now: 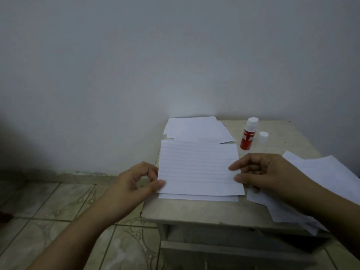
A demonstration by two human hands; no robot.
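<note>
**Lined sheet held at both edges over a small table**

The left hand (136, 182) was curled, and the near left corner of the lined sheet (198, 168) was pinched between its thumb and bent fingers. The right hand (263, 172) was likewise closed on the sheet, whose right edge was gripped between thumb and forefinger, with the remaining fingers folded in behind. The lined sheet was held flat between the two hands, at the left part of the table (194, 211), its ruled side turned up.

A second sheet (194, 197) was seen directly beneath it, only its near edge showing. Farther back, against the wall (175, 55), a loose pile of paper (194, 127) was spread, partly covered by the far edge of the lined sheet. A glue bottle (247, 136) with a red label and white top was stood upright just right of that pile, and a small white cap (263, 136) was placed just beside it. More paper (321, 172) was laid at the right side of the table, under the right forearm. A tiled floor (58, 211) was visible to the left of the table.
</note>
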